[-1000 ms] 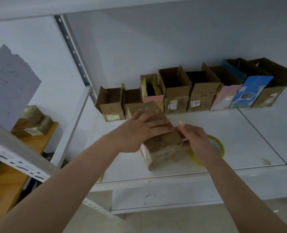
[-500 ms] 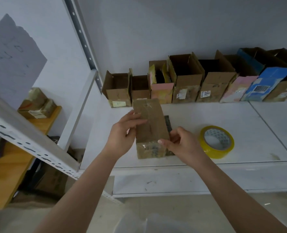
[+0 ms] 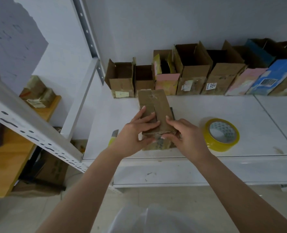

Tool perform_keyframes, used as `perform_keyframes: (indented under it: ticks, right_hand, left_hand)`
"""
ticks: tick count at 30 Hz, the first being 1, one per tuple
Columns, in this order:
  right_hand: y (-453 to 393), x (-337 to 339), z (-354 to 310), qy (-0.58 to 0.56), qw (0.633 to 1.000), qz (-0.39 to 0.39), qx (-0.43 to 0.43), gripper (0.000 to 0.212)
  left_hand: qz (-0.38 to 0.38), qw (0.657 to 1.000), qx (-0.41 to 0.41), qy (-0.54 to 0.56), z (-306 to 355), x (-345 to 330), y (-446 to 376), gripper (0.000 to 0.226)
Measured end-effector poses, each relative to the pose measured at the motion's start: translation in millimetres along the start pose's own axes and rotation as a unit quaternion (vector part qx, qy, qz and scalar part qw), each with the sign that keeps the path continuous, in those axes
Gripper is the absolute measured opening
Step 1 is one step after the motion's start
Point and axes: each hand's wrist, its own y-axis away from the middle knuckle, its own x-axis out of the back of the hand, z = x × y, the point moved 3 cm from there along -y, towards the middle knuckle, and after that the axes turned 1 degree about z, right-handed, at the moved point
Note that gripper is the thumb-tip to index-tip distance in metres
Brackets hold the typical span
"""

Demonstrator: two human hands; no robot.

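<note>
Both my grips are clamped on the near end of the cardboard box (image 3: 153,105). The left hand (image 3: 136,133) spreads its fingers across the left top flap with the thumb against the near face. The right hand (image 3: 188,137) pinches the right flap, forefinger on top and thumb low on the taped near face.

I read the step as closing the flaps for sealing. To do it well, I would press both flaps flat until their edges meet along the middle seam and keep the pressure even, so the worn card does not buckle. Then I would let the left hand alone pin the seam, which frees the right.

The box runs lengthwise away from me, out beyond my fingertips. Only its near third sits inside the grips. Its far end stops just short of the row of open boxes (image 3: 195,73) standing along the back wall. It lies low over the white shelf (image 3: 223,106), near the front edge; I cannot tell whether it rests fully on it. A dark flat thing (image 3: 172,112) peeks out beside its right flank. The yellow tape roll (image 3: 220,146) lies flat near my right wrist, apart from the box.
</note>
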Motion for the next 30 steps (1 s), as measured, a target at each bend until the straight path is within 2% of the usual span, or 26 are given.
perform_keyframes:
  ticks: [3, 6, 7, 9, 13, 16, 19, 24, 28, 30]
  right_hand:
    - [-1, -1, 0, 0.003, 1.0, 0.004, -0.006, 0.058]
    - [-1, -3, 1, -0.001, 1.0, 0.01, -0.008, 0.058]
    - [0, -4, 2, -0.004, 1.0, 0.013, -0.012, 0.058]
    - [1, -3, 2, -0.01, 1.0, 0.018, -0.015, 0.059]
    - [3, -3, 1, -0.011, 0.999, 0.031, -0.012, 0.059]
    - [4, -2, 0, -0.006, 0.999, 0.029, -0.02, 0.06]
    - [10, 0, 0, 0.027, 0.999, 0.022, -0.02, 0.058]
    - [15, -6, -2, 0.013, 0.999, 0.028, 0.018, 0.046]
    - [18, -4, 6, -0.064, 0.998, -0.016, -0.012, 0.054]
    - [23, 2, 15, -0.115, 0.992, -0.041, -0.025, 0.048]
  left_hand:
    - [-0.079, 0.995, 0.015, 0.055, -8, 19, 1, 0.063]
    - [-0.169, 0.986, -0.003, 0.007, -18, 36, 0, 0.067]
    - [-0.178, 0.984, -0.017, -0.016, -19, 38, -2, 0.067]
    - [-0.142, 0.989, -0.028, -0.03, -19, 35, -4, 0.061]
    - [0.013, 0.999, -0.027, 0.02, -12, 18, 0, 0.043]
    - [0.089, 0.994, -0.032, 0.05, -11, 5, 5, 0.031]
    - [0.102, 0.992, -0.03, 0.066, -14, -1, 7, 0.027]
    - [0.097, 0.991, -0.021, 0.085, -18, -3, 8, 0.027]
    - [0.091, 0.99, -0.01, 0.104, -20, -5, 9, 0.026]
    - [0.087, 0.99, -0.002, 0.113, -20, -5, 8, 0.025]
